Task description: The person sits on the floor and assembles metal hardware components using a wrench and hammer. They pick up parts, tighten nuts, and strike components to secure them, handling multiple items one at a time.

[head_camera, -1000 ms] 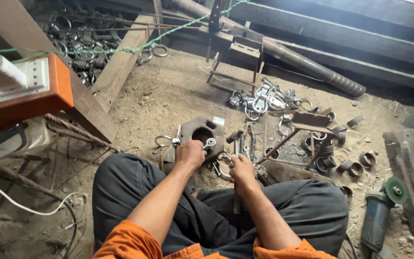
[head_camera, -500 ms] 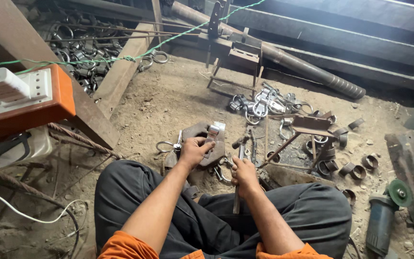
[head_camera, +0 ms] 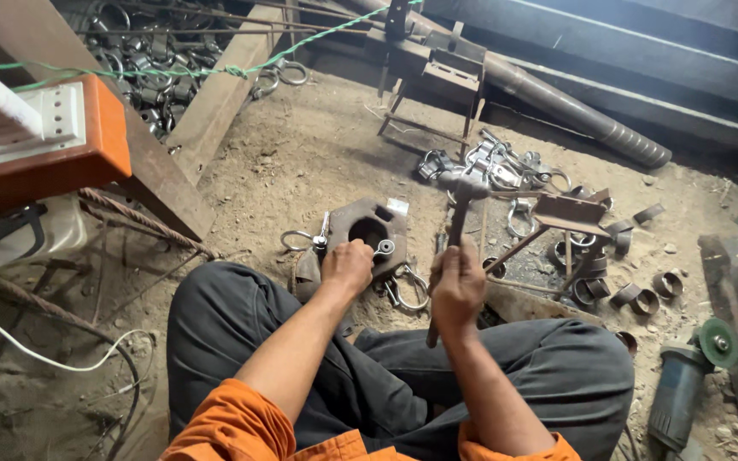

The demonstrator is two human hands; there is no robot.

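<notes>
Nearest the camera are orange sleeves (head_camera: 241, 427) and dark trousers (head_camera: 403, 384) of a person sitting cross-legged on the dirt floor (head_camera: 301, 162). The right hand (head_camera: 457, 288) is closed around the handle of a hammer (head_camera: 454, 230), whose shaft runs up from the fist to a head raised just above the work. The left hand (head_camera: 348, 266) is curled, fingers pressed down on a small ring piece (head_camera: 383, 248) at the near edge of a rusty steel block (head_camera: 369, 230) with a round hole; whether the fingers pinch the piece or only steady it cannot be told. The block lies on the floor just ahead of the knees, between the two hands. A bent wire loop (head_camera: 407, 288) lies beside it, touching the ground near the right hand.

To the right, an angle grinder (head_camera: 685, 384) with a green disc lies by the knee, and short steel rings (head_camera: 642, 294) are scattered near a small metal stand (head_camera: 570, 213). To the left, a white cable (head_camera: 36, 350) crosses the dirt below an orange box (head_camera: 40, 162) carrying a white socket strip (head_camera: 10, 115).

Farther off sits a heap of shiny clamps (head_camera: 497, 166), then a long pipe (head_camera: 574, 111) and a pile of dark rings (head_camera: 138, 51) behind a timber (head_camera: 215, 94).
</notes>
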